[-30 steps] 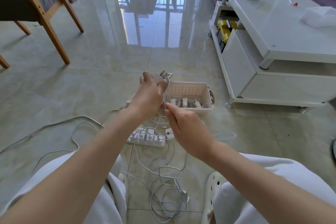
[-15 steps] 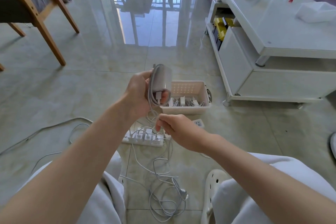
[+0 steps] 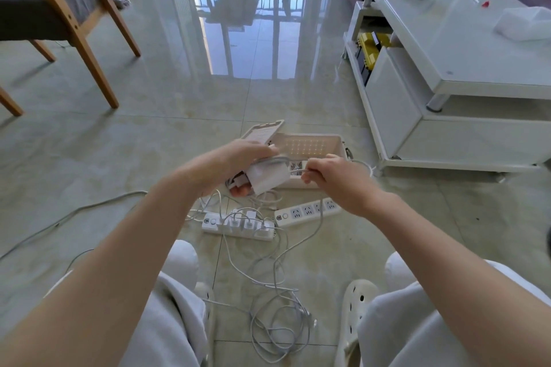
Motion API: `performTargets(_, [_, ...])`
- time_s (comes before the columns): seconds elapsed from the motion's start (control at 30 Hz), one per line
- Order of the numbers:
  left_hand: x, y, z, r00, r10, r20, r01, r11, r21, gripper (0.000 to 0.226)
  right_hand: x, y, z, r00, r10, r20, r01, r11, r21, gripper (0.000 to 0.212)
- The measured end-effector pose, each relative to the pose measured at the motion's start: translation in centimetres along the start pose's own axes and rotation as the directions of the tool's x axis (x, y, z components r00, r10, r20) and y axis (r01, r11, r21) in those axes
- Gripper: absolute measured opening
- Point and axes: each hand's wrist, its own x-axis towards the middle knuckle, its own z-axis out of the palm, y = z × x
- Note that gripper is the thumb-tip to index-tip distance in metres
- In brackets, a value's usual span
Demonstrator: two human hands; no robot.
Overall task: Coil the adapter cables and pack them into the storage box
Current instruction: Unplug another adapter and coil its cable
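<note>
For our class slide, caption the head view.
Left hand holds a white adapter, right hand pinches its cable, near the storage box.

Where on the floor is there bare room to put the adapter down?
Bare tile lies left of the storage box lid, toward the chair leg, and right of the empty power strip, before the white table. Crowded: between the knees, where the loaded power strip and loose cables lie.
</note>
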Motion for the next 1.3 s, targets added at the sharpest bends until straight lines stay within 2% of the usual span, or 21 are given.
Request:
performTargets(0.1, [0.8,-1.0,0.0,0.997,0.014,-0.076,0.009,0.956,0.293,0.025,0.0,-0.3,-0.4,0.997,-0.030,-0.068,0.026,0.997,-0.070,0.030])
performTargets(0.23, [2.0,-1.7,0.0,0.976,0.071,-0.206,0.029,0.896,0.443,0.023,-0.3,-2.1,-0.7,0.992,-0.038,-0.123,0.028,0.997,-0.076,0.033])
performTargets(0.37, [3.0,-2.0,0.6,0.926,0.225,-0.305,0.025,0.767,0.642,0.024,-0.9,-3.7,0.1,0.987,-0.008,-0.160,0.006,1.000,-0.012,0.032])
performTargets(0.47, [3.3,-2.1,1.3,0.880,0.328,-0.344,0.000,0.724,0.690,0.022,-1.3,-4.8,0.7,0.991,0.054,-0.119,-0.044,0.995,0.086,0.030])
performTargets(0.6, [3.9,-1.9,1.8,0.811,0.402,-0.425,-0.002,0.728,0.685,0.021,-1.7,-5.7,0.6,0.987,0.095,-0.129,-0.059,0.963,0.262,0.027])
performTargets(0.7, [4.6,-1.8,1.8,0.779,0.359,-0.514,-0.055,0.856,0.515,0.022,-2.6,-6.8,1.6,0.992,0.040,-0.123,0.000,0.952,0.306,0.025])
performTargets(0.77, [5.2,-1.8,1.9,0.788,0.291,-0.543,-0.157,0.947,0.280,0.023,-2.9,-7.4,2.6,0.995,0.015,-0.102,0.019,0.943,0.332,0.026])
performTargets(0.83, [5.5,-1.6,2.2,0.829,0.205,-0.520,-0.238,0.971,0.004,0.026,-2.8,-7.3,3.2,0.996,-0.002,-0.093,0.032,0.946,0.322,0.028])
performTargets(0.9, [5.4,-1.1,2.5,0.886,0.097,-0.454,-0.241,0.932,-0.271,0.029,-2.5,-7.0,3.3,0.994,-0.034,-0.101,0.064,0.948,0.313,0.026])
performTargets(0.97, [5.1,-0.5,2.7,0.932,0.017,-0.363,-0.213,0.835,-0.507,0.031,-2.4,-6.9,3.2,0.991,-0.067,-0.119,0.102,0.943,0.316,0.022])
performTargets(1.0, [4.9,-0.2,2.8,0.952,-0.006,-0.306,-0.192,0.766,-0.614,0.032,-2.4,-6.9,3.2,0.990,-0.072,-0.122,0.107,0.943,0.315,0.022])
performTargets(1.07, [4.5,0.3,3.0,0.984,-0.024,-0.179,-0.135,0.565,-0.814,0.029,-2.2,-6.7,3.2,0.993,-0.065,-0.094,0.093,0.938,0.334,0.021])
performTargets(1.1, [4.2,0.6,3.1,0.992,-0.026,-0.127,-0.101,0.462,-0.881,0.026,-2.0,-6.5,3.2,0.996,-0.065,-0.065,0.084,0.930,0.359,0.022])
performTargets(1.13, [4.0,0.8,3.0,0.995,-0.025,-0.093,-0.075,0.400,-0.914,0.025,-1.8,-6.3,3.1,0.997,-0.070,-0.037,0.079,0.921,0.382,0.023])
performTargets(1.17, [3.8,0.9,2.9,0.997,-0.022,-0.073,-0.058,0.394,-0.917,0.025,-1.6,-6.1,3.0,0.997,-0.078,-0.016,0.078,0.917,0.391,0.024])
performTargets(1.3, [3.0,1.2,2.4,0.999,0.002,-0.039,-0.034,0.552,-0.833,0.031,-0.9,-4.8,2.6,0.989,-0.145,-0.015,0.144,0.957,0.254,0.024])
